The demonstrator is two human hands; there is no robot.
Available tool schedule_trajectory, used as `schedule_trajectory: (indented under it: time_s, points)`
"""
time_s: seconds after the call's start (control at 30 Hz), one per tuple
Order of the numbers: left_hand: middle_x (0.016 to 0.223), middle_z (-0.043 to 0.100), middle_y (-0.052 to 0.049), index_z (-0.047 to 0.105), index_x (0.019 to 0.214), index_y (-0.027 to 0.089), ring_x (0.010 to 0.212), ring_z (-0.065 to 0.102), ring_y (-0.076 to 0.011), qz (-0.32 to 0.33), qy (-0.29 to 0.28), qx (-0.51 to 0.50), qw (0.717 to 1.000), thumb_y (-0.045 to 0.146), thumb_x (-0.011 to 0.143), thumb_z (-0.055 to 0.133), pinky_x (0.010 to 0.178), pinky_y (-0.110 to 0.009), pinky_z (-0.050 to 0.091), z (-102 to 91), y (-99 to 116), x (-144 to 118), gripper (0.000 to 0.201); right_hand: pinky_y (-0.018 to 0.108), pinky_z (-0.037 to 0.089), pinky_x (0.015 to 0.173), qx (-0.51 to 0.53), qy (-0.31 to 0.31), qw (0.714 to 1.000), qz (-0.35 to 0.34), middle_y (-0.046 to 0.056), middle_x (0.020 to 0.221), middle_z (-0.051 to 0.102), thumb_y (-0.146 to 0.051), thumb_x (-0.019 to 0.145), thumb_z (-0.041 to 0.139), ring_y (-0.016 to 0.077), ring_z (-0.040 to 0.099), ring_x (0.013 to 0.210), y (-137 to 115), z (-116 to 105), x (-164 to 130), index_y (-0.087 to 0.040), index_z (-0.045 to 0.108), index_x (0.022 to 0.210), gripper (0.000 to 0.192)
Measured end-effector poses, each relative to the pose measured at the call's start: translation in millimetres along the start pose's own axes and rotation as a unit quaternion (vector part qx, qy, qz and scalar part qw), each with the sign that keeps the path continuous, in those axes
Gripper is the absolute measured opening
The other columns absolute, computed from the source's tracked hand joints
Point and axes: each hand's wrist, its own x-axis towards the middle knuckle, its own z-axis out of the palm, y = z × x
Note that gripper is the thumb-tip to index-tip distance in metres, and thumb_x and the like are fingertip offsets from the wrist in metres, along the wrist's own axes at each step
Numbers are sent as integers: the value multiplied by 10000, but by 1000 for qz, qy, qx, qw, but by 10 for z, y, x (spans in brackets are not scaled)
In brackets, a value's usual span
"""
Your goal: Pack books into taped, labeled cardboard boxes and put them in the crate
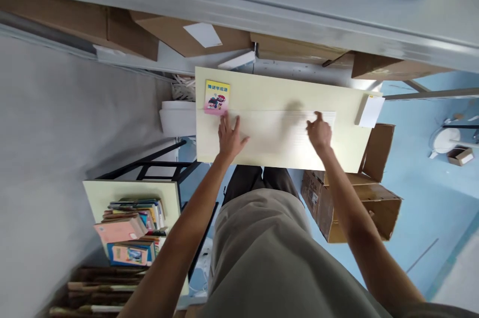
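A small booklet (217,97) with a yellow and pink cover and cartoon figures lies at the left end of the pale yellow tabletop (269,91). Just below it, my left hand (230,139) rests with fingers spread, its fingertips close to the booklet's lower edge. A long, thin pale sheet (269,131), hard to tell from the tabletop, stretches between my hands. Over its right end is my right hand (320,133), fingers partly bent and apart, with nothing visible in them. Its shadow falls on the sheet to the left. Whether the right fingertips touch the sheet is unclear.
A white block-like pad (370,111) sits at the tabletop's right end. Cardboard boxes (299,51) line the shelf beyond. An open carton (352,208) stands at lower right. Stacked books (129,228) lie on a side table at left; a white bin (177,119) is nearby.
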Motion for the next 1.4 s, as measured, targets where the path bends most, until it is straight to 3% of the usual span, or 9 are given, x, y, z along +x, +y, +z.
schedule_trajectory:
  time_s: [0.1,0.2,0.33,0.57,0.73,0.9,1.07,1.3,1.4]
  points:
    - [1911,265,-271,515,1729,150,1806,196,-468,16,10,-61,998,381,962,840,1438,-665,229,-129,-125,78,865,545,660,1005,66,-102,985,-121,133,1007,859,-329,1107,640,337,836,946,-781,581,-178,-189,556,1655,572]
    - [1765,549,-238,503,1717,171,1639,548,-375,-2,32,-155,987,286,1031,673,1347,-560,452,-349,-337,251,716,521,624,1119,99,-128,958,-237,148,1281,845,-169,1081,555,322,824,1119,-1595,1173,-238,-215,622,1552,478]
    - [1504,762,-198,583,1605,175,1385,746,-335,-70,71,-177,979,228,1008,629,1208,-487,581,-690,-580,600,602,596,609,1099,83,-130,975,-163,195,1367,806,-385,1171,541,409,779,1258,-2318,1700,-136,-237,652,1341,251]
    - [1409,774,-269,687,1400,112,1413,688,-456,-141,87,-76,983,293,921,760,1270,-593,481,-981,-637,1278,517,656,588,1106,84,-102,990,-51,223,1527,716,-408,1160,512,457,721,1356,-2510,2051,-4,-257,548,1378,268]
    - [1106,839,-161,771,1020,169,1108,770,-334,-93,18,-54,994,274,886,791,1109,-445,564,-1120,-641,1520,172,628,586,1095,96,-109,987,-65,228,1564,685,-420,1188,454,435,709,1361,-2507,2074,-38,-269,517,1429,290]
    - [1148,810,-111,735,1050,192,1138,755,-280,0,141,-72,987,335,984,743,1093,-403,574,-1237,-442,1278,158,532,610,1046,73,-146,975,-148,171,1413,773,-429,1181,563,373,757,1248,-2112,1818,-50,-254,611,1322,230]
    - [1093,796,-74,696,1117,214,1076,776,-245,45,151,-246,956,543,1034,766,986,-362,619,-966,159,642,347,461,613,1011,115,-134,973,-145,130,1233,844,-344,1150,572,323,795,1122,-1110,1404,-53,-246,684,1236,172]
    - [862,769,-60,717,946,198,853,751,-228,-128,-65,-532,835,616,779,995,838,-364,617,668,1231,13,530,401,620,962,235,-33,971,-29,140,1113,877,-373,1081,528,297,829,1054,617,704,26,-251,673,1091,190]
    - [913,806,-91,738,932,181,896,761,-245,-169,-74,-529,828,556,746,1000,865,-371,592,1323,1550,-28,494,385,622,937,249,4,968,11,137,1051,873,-405,1083,502,269,832,962,1183,463,33,-253,648,1041,215]
